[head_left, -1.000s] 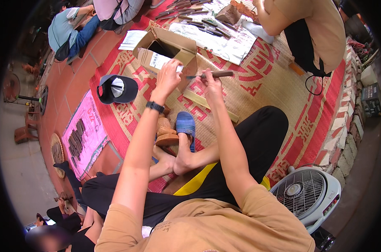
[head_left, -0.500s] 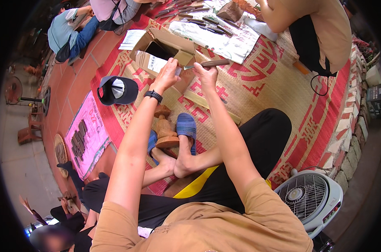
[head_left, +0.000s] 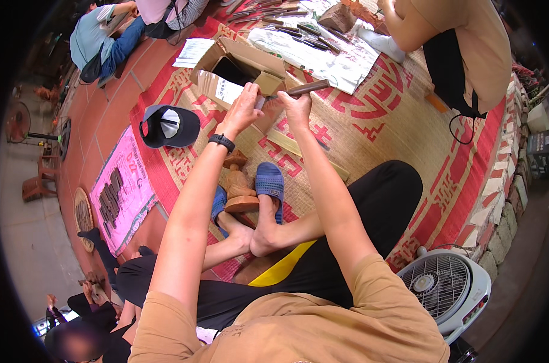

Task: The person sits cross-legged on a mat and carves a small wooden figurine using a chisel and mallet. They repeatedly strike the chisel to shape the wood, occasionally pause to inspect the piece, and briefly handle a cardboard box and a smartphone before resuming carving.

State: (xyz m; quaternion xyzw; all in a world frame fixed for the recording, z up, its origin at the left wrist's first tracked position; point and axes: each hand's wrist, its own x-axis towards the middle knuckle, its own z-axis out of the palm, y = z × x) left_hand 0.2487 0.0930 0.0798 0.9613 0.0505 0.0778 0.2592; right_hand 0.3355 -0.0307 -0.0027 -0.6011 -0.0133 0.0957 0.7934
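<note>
Gripping a wooden-handled chisel (head_left: 303, 89) by its handle, the right hand (head_left: 297, 106) was closed around it at arm's length. The left hand (head_left: 245, 107), wearing a black wristband, pinched the tool's metal end, both arms stretched forward. Just beyond the hands stood an open cardboard box (head_left: 238, 74); its contents could not be made out. Below the forearms, a carved wooden figure (head_left: 239, 184) stood between blue sandals (head_left: 269, 184).

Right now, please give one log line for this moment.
left hand: touches chisel blade | right hand: grips chisel | wooden figure: between feet | cardboard box: open behind
</note>
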